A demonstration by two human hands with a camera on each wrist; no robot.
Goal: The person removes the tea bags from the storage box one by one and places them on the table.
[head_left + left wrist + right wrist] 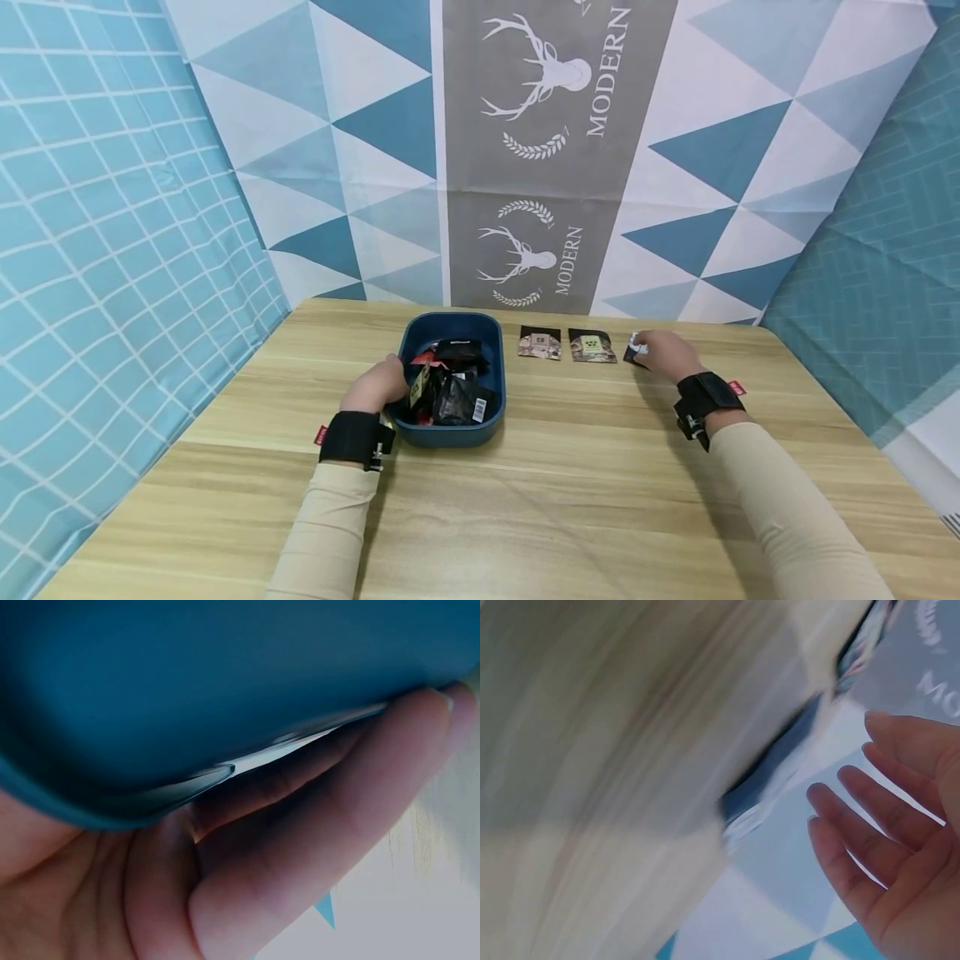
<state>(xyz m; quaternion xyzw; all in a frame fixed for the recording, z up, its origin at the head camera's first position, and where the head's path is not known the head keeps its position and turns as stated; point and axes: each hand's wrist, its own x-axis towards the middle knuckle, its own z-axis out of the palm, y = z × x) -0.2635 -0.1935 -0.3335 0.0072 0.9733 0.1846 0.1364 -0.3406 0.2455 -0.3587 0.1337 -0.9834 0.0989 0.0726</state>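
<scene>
A dark blue plastic bin (450,437) stands left of centre on the table, holding several small packets, mostly black. At its left side my left hand (377,385) grips the wall; the left wrist view shows the fingers (262,892) along the blue surface, the thumb mostly hidden. My right hand (669,354) hovers at a small dark packet (631,350), the last on the right of a row. The right wrist view has that hand (907,847) with fingers spread loosely, apart from the packet (772,761) lying on the table.
Two more packets, a brown and black one (540,343) and one with a yellowish label (592,346), lie between the bin and my right hand. Behind the wooden table (525,517) hangs a patterned backdrop (390,167), with blue sheets at both sides.
</scene>
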